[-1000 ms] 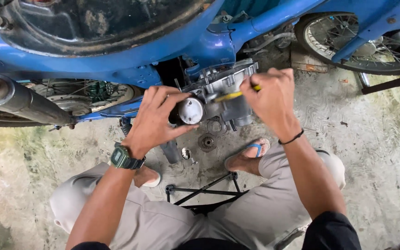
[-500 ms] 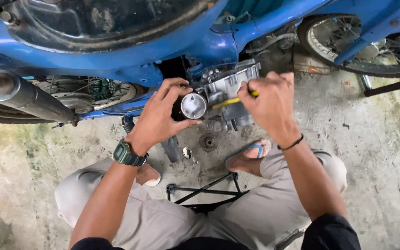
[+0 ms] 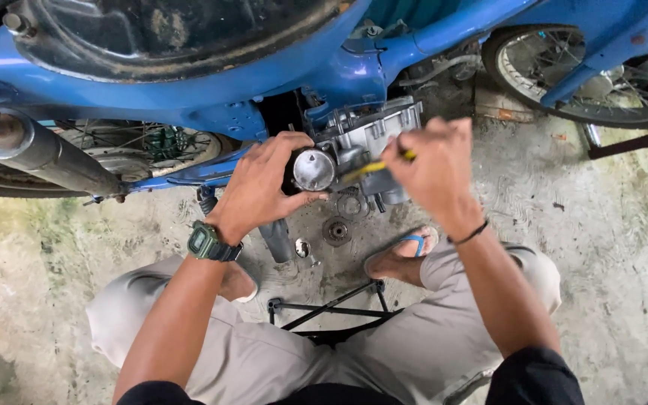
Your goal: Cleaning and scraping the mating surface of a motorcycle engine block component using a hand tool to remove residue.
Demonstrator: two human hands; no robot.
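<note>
A blue motorbike [image 3: 189, 82] stands over the concrete floor [image 3: 624, 247]; its grey engine [image 3: 373, 135] sits between the wheels; the left hand [image 3: 260, 184] wraps a round metal part [image 3: 313, 169] against the engine; the right hand [image 3: 433, 169] is closed around a yellow-handled screwdriver [image 3: 373, 168] pointing at that part.

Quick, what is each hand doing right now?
Left hand: closed around the round silver metal engine part.
Right hand: closed on the thin yellow-handled tool.
</note>
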